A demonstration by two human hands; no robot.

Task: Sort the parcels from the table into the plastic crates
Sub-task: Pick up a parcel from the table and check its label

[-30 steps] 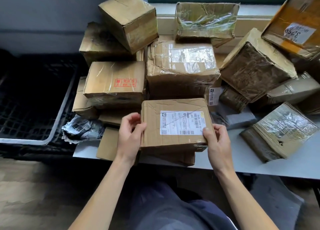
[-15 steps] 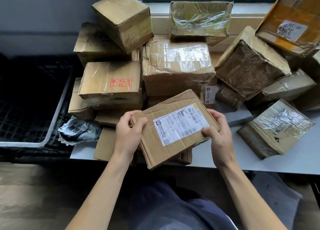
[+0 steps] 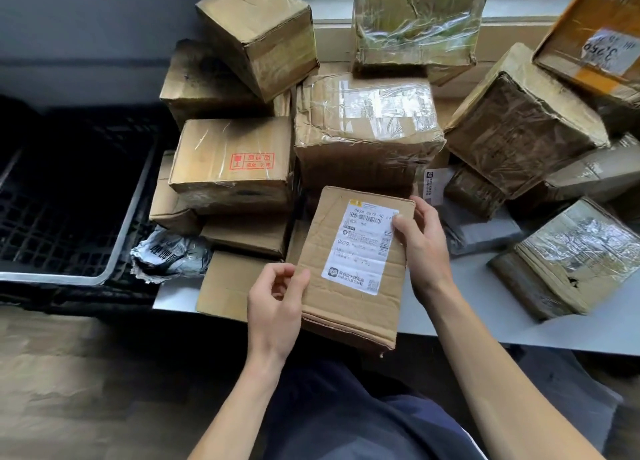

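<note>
Parcels of brown taped cardboard (image 3: 367, 123) crowd the pale grey desk (image 3: 519, 331); a black plastic lattice crate (image 3: 52, 277) sits left of the desk. Over the desk's near edge, a flat brown white-labelled cardboard box (image 3: 349, 307) is gripped by my left hand (image 3: 273, 307) and right hand (image 3: 420, 248).

Two hands are in view, the left hand (image 3: 273, 303) and the right hand (image 3: 420, 248), and they hold one cardboard box (image 3: 346, 307) between them. Beyond and on both sides of the hands at least thirteen other boxes (image 3: 367, 123) are piled; some are half hidden, so the full number cannot be told. There are two grey plastic bags, one crumpled bag (image 3: 169, 258) left of the left hand and one flatter bag (image 3: 481, 231) just right of the right hand. Three white labels show: one label (image 3: 356, 251) between the hands, one small label (image 3: 433, 186) just beyond the right hand, and one handwritten label (image 3: 609, 49) far beyond it. One red stamp (image 3: 252, 160) shows beyond the left hand. One black crate (image 3: 69, 224) stands well left of it.
</note>
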